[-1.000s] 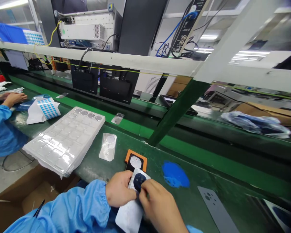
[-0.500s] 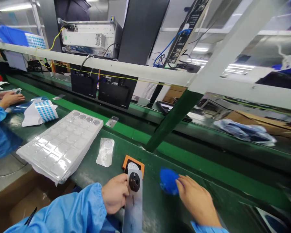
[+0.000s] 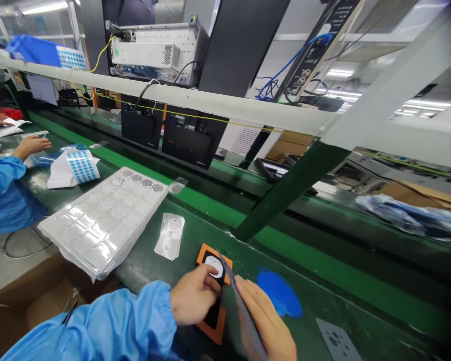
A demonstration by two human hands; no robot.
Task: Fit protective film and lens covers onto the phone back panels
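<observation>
My left hand (image 3: 194, 295) lies over an orange-rimmed black jig (image 3: 204, 255), its fingertips close to a white round disc (image 3: 214, 266) set in the jig. My right hand (image 3: 266, 318) is against a long thin grey strip (image 3: 245, 316), which stands tilted and almost edge-on, its top end near the jig. Whether my left fingers also grip the strip is hard to tell. A blue soft patch (image 3: 280, 293) lies on the mat just beyond my right hand.
A clear blister tray (image 3: 103, 225) with several metal discs (image 3: 137, 178) and a sticker sheet (image 3: 74, 168) lie left on the green bench. A co-worker's hand (image 3: 32, 146) works far left. A perforated grey plate (image 3: 334, 341) lies lower right; a cardboard box (image 3: 48, 306) sits below the bench edge.
My right hand has left the blue patch and now has the grey strip, which has turned nearly edge-on. My left hand has moved onto the jig.
</observation>
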